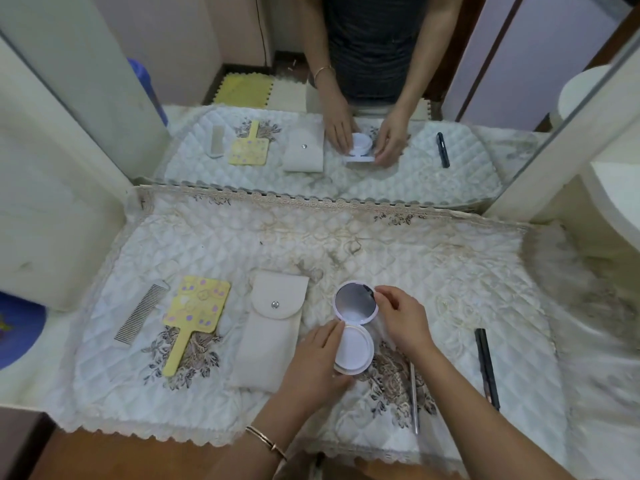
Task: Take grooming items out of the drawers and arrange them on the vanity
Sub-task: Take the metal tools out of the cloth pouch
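A round white compact (356, 348) stands open on the quilted vanity cloth (242, 237), its mirrored lid (355, 303) tilted up. My left hand (317, 358) grips the compact's base from the left. My right hand (403, 318) holds the lid's right edge with its fingertips. To the left lie a beige snap pouch (270, 330), a yellow hand mirror (195, 315) face down, and a metal comb (140, 313). A thin metal tool (414, 400) lies under my right forearm. A black pencil (486, 367) rests further right.
A large wall mirror (346, 81) behind the vanity reflects the person, the hands and the items. White cabinet sides (52, 202) flank the cloth left and right. A blue round object (17, 327) sits at the left edge. The wooden vanity front (138, 459) shows below.
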{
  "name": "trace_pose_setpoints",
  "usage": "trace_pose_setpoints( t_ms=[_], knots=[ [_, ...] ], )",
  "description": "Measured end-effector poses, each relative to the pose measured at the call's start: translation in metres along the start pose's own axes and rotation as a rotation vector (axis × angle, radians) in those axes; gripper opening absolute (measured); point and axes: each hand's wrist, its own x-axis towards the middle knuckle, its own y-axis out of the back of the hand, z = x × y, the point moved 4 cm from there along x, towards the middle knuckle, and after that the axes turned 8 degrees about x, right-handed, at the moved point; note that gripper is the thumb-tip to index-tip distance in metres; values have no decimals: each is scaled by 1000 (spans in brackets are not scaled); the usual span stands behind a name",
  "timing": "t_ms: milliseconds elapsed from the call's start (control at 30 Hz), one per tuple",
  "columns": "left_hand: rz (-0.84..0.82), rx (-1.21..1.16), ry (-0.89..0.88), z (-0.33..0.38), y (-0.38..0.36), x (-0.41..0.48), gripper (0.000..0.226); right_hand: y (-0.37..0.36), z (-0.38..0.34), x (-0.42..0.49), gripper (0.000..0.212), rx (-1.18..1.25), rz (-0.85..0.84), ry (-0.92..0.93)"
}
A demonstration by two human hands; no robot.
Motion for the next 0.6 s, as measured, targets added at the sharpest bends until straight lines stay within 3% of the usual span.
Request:
trace_pose_setpoints(
  t_ms=[133,233,367,500,600],
  knots=[
    [277,-93,81,-21,30,-18,49,-2,-22,-17,27,-141,99,241],
    [407,-164,323,-58,49,-36,54,-29,-41,-27,27,-230,-4,464],
    [230,-206,526,-83,52,-39,75,-76,-52,-35,31,-443,-169,635],
    [178,-308,484,-103,55,-26,76,-109,-55,-27,47,-674,-275,628],
    [116,-334,404,-117,57,-13,72,-117,-64,-19,29,-736,-289,619]
  ],
)
